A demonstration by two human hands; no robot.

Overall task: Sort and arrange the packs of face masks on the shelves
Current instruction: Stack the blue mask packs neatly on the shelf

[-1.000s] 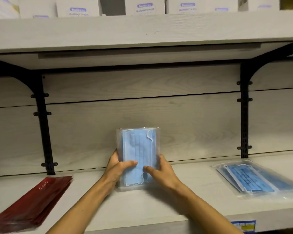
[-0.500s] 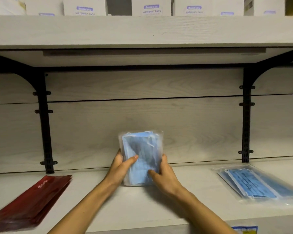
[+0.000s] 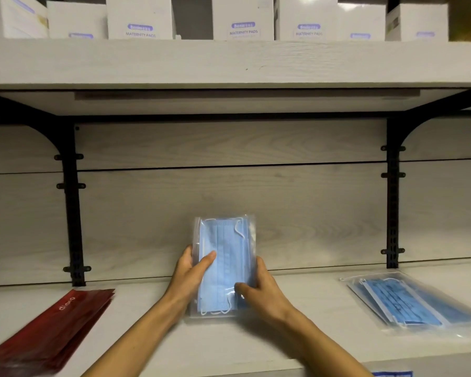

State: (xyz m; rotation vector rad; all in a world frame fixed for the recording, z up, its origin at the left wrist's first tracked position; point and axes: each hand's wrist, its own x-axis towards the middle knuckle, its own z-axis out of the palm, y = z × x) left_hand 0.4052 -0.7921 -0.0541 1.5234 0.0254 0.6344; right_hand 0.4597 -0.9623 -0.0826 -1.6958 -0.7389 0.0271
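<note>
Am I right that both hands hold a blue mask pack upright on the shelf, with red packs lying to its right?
Not quite. The head view shows the red packs lying left of the upright blue mask pack. Both the left hand and right hand do hold it on the shelf.

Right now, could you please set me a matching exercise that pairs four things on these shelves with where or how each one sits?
Things:
1. upright mask pack
2. red packs
3. flat mask packs
4. white boxes

Places or states:
A. lying flat at the right of the lower shelf
B. lined up on the upper shelf
C. gripped between both hands at mid shelf
D. stacked at the left of the lower shelf

Pairs: 1-C, 2-D, 3-A, 4-B
</note>
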